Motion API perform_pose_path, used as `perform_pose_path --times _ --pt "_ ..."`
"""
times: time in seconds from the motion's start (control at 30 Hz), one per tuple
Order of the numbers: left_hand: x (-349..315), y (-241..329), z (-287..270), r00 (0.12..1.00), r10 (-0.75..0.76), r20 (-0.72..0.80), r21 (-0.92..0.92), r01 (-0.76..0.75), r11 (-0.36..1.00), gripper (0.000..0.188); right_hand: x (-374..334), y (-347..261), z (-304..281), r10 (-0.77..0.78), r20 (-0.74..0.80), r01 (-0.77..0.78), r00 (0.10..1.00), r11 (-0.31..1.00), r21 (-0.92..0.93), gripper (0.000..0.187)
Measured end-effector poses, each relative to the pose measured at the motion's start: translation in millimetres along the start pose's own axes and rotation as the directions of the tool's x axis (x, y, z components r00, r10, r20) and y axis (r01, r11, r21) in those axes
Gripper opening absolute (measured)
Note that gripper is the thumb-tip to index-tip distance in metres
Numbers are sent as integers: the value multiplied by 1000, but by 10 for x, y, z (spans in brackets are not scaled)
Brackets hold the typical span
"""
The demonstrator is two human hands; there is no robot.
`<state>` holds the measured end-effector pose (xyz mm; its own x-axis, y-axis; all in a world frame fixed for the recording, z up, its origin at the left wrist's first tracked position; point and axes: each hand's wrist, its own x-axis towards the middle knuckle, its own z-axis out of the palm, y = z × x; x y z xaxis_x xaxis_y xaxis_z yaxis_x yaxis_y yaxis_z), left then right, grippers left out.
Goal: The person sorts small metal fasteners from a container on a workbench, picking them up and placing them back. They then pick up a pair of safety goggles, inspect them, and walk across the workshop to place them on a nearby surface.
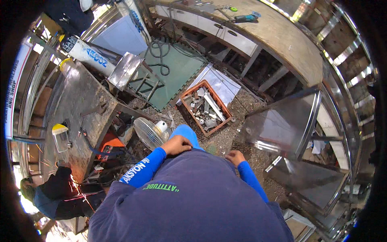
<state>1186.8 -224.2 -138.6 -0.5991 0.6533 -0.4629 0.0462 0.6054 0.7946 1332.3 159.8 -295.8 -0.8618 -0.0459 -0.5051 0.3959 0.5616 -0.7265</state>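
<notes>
My left hand (176, 145) is at the front hem of my dark shirt (193, 193), over my blue-clad leg (186, 133). Its fingers are curled and drawn together against the cloth; whether they grip it is hidden. On the other side of the hem is my right hand (235, 157), fingers bent, their tips close to the shirt's edge. What lies between those fingers, if anything, cannot be made out. Blue sleeves cover both forearms. Just beyond my left hand stands a white fan (151, 132). An orange-brown crate (206, 82) of metal scraps sits on the gravel ahead.
At left are a worn workbench (76, 105) with a yellow-topped face shield (60, 137), and a person (60, 197) beside flying sparks. A gas cylinder (90, 56) leans behind. Far right, a long bench (282, 36) bears a teal power tool (246, 18). Metal-framed panels (282, 125) flank my right.
</notes>
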Motion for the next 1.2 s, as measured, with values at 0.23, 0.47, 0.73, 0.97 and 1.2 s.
perform_pose_path --times 0.23,0.47,0.73,0.97,1.2 --pt "560 -257 -319 992 53 117 7 -54 999 37 758 -1326 -186 -250 367 60 896 886 459 40" --pt "1180 -895 -1546 962 6 272 95 -33 995 37 1984 -1879 -406 -35 501 9 865 999 53 47" --pt "1395 -1551 -3446 979 -131 156 -528 195 826 25 3616 -4119 -561 -285 418 -9 862 818 576 36" --pt "1260 -1776 -3968 958 63 279 -401 57 914 38 4765 -4686 41 -180 799 482 574 863 -152 46" --pt "928 -2100 -4497 986 1 164 -588 97 803 38 5694 -5213 -1 -34 920 504 389 844 -182 47"
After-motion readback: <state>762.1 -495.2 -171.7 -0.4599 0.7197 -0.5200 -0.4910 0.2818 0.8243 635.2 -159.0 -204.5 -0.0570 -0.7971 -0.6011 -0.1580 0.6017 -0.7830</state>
